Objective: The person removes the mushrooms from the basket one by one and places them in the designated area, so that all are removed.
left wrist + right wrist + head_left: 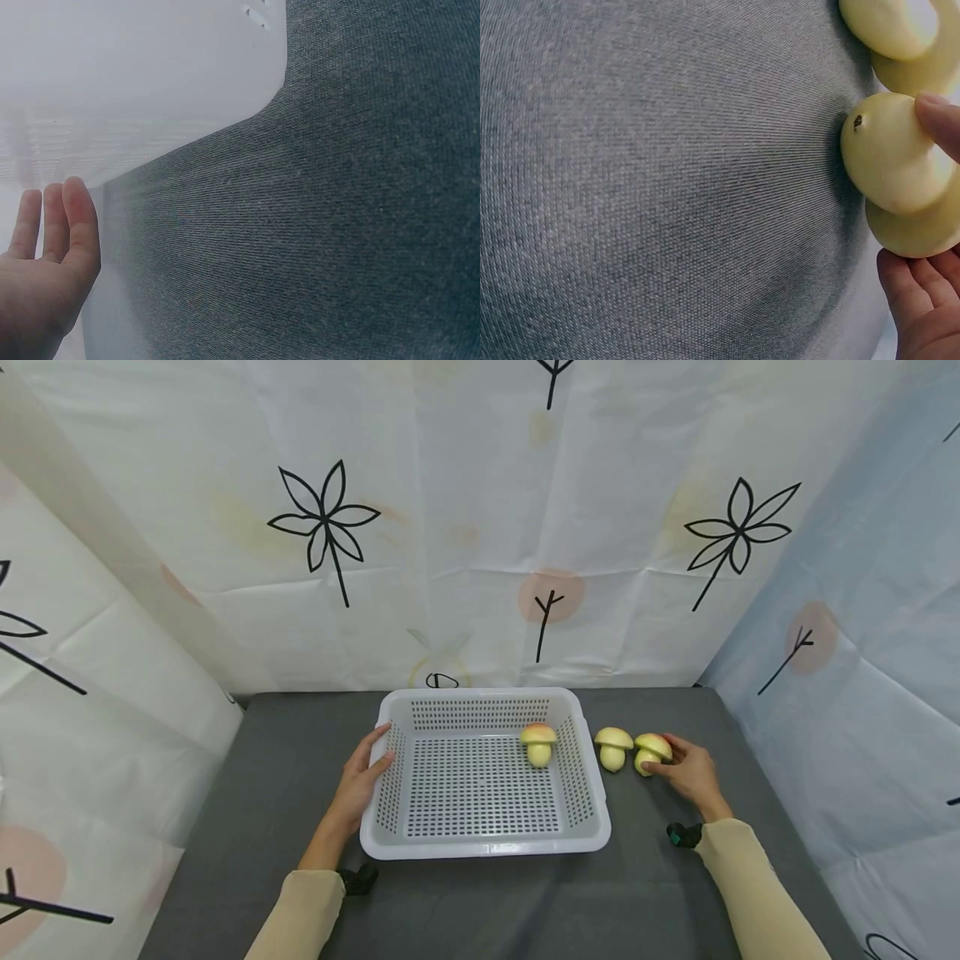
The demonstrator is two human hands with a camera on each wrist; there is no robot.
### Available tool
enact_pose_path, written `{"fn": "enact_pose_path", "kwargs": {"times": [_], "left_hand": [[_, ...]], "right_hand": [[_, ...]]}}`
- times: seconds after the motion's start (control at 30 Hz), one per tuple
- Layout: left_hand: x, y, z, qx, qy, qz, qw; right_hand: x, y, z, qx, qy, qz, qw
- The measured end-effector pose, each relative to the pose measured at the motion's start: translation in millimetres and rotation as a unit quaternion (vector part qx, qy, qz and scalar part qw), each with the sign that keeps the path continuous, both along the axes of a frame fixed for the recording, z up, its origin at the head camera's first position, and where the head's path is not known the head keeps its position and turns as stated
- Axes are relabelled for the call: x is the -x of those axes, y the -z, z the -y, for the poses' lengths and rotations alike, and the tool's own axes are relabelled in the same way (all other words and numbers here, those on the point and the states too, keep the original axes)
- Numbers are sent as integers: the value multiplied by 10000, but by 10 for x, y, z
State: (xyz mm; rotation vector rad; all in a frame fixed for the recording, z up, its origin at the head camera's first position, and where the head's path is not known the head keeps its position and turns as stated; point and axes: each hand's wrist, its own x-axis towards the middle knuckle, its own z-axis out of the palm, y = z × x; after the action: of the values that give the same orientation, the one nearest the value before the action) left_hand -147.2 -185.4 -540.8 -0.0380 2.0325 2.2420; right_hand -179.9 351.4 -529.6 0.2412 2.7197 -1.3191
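Only the head view shows a mushroom (538, 755) inside the white perforated basket (483, 848); only the right wrist view shows the dark spot (858, 122) on the held mushroom's (651, 747) stem. That one is right of the basket, just beside another mushroom (613, 752). The right hand's (692, 774) grip pinches it, thumb on stem, fingers against cap; the left hand's (358, 782) grip is loosely spread, its fingers nearly straight at the basket's left side.
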Motion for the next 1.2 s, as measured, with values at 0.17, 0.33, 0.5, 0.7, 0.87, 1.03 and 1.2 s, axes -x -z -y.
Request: {"fn": "enact_pose_path", "kwargs": {"times": [0.17, 0.33, 0.5, 0.7, 0.87, 1.03, 1.2], "left_hand": [[-3, -10, -5, 7, 7, 30, 10000], [-6, -12, -5, 43, 1, 39, 10000], [-8, -13, -8, 39, -5, 15, 10000], [-2, -8, 1, -36, 29, 37, 10000], [1, -7, 6, -5, 21, 75, 10000], [1, -6, 8, -1, 8, 69, 10000], [2, 2, 9, -41, 16, 55, 10000]], "right_hand": [[22, 5, -17, -12, -94, 16, 10000], [46, 6, -29, 48, -185, 49, 9998], [43, -3, -34, 140, -210, 77, 9997], [38, -20, -36, 151, -208, 135, 9996], [45, -28, -39, 184, -199, 148, 9995], [42, -50, -48, 180, -186, 152, 9995], [28, -122, -38, 137, -189, 61, 9997]]}}
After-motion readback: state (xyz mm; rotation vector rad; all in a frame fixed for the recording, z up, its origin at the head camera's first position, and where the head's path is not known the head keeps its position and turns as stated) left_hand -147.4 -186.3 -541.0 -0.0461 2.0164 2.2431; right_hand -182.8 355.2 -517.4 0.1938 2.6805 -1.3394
